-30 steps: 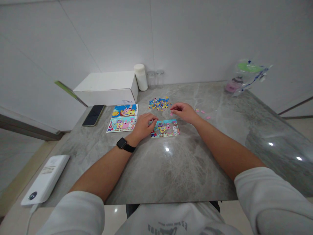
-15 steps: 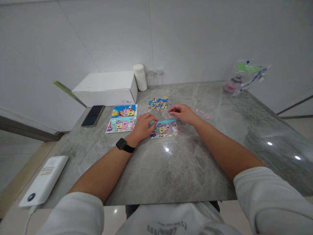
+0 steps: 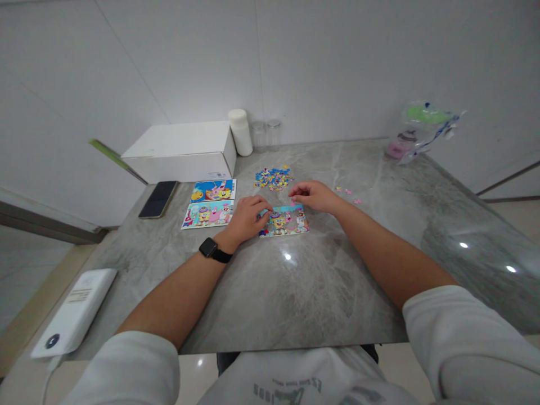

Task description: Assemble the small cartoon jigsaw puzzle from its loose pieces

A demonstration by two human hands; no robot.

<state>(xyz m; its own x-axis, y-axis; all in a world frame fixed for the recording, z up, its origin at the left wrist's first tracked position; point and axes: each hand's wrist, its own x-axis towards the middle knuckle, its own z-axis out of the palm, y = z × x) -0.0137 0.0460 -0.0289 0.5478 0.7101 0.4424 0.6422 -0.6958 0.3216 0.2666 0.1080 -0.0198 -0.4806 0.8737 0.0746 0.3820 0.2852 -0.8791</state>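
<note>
A partly assembled cartoon jigsaw puzzle (image 3: 280, 224) lies flat on the grey table, with gaps in its picture. My left hand (image 3: 250, 216) rests at its left side, fingers loosely bent and thumb apart, the fingertips touching the upper left corner. Just above the puzzle's top edge, my right hand (image 3: 312, 196) pinches a small pink puzzle piece (image 3: 292, 203) between thumb and forefinger. Behind the puzzle is a heap of loose puzzle pieces (image 3: 273, 178), mostly blue and yellow. Several pink pieces (image 3: 358, 201) lie apart, right of my right hand.
Two picture cards (image 3: 208, 215) (image 3: 213, 191) lie left of my left hand. Farther left are a phone (image 3: 158, 199) and a white power bank (image 3: 76, 312) with a cable. A white box (image 3: 181, 152), white bottle (image 3: 240, 133) and clear glasses (image 3: 266, 138) stand along the wall; a bagged cup (image 3: 415, 132) stands right.
The view has shifted very slightly. My right hand stays above the puzzle's top edge with the pink piece, and my left hand remains at the puzzle's left side.
</note>
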